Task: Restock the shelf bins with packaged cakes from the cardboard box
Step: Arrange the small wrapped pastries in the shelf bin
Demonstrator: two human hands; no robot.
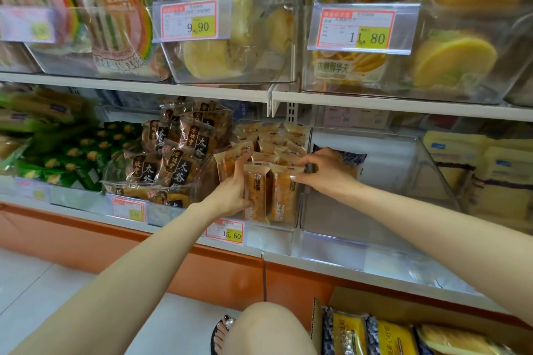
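- Two orange-brown film-wrapped cake packs: they stand in the front row of the clear plastic middle bin on the lower shelf. Long axes are vertical, top seams up, printed faces toward me. Rows of the same lean behind them.
- Left hand: laid against the left pack's side, thumb straight up. The other fingers are hidden, so I cannot tell the grip.
- Right hand: fingertips curled down, pinching the right pack's top seam.
- Edges: the packs touch the bin's front wall. The white shelf board above leaves an open gap over the rows.
- Clear right-hand bin: wide open top, with one dark blue patterned pack at the back.
- Brown-and-black packs: heaped in the left neighbouring bin.
- Brown cardboard box: on the floor at lower right, open-topped. Yellow packs sit inside, side by side.
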